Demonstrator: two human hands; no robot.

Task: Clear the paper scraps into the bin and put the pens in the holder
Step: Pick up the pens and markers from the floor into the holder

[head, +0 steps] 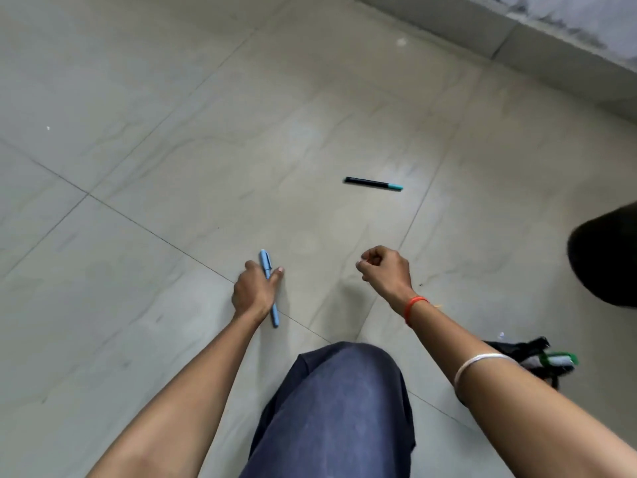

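Pens like these are light, stiff and slick (they roll). Your left hand (254, 288) clamps its fingers on the blue pen (265, 262) mid-barrel, near on the floor (165, 139). Your right hand (384, 267) is curled, seemingly empty. Pinch the far-right black pen (374, 184) mid-barrel too.

Right arm (517, 401) bears an orange wrist thread (415, 307) and a silver bangle (482, 362); trousers (337, 408) are dark blue.

The single view sits on the person's head and looks forward and steeply down at the tiled floor (165, 160). It is wide-angle and near: both forearms (193, 391) reach in from the bottom edge, the left hand (253, 289) and right hand (384, 267) low in mid-frame, a bent knee (344, 391) right beneath the lens. The wall's base (517, 36) crosses the upper right corner.
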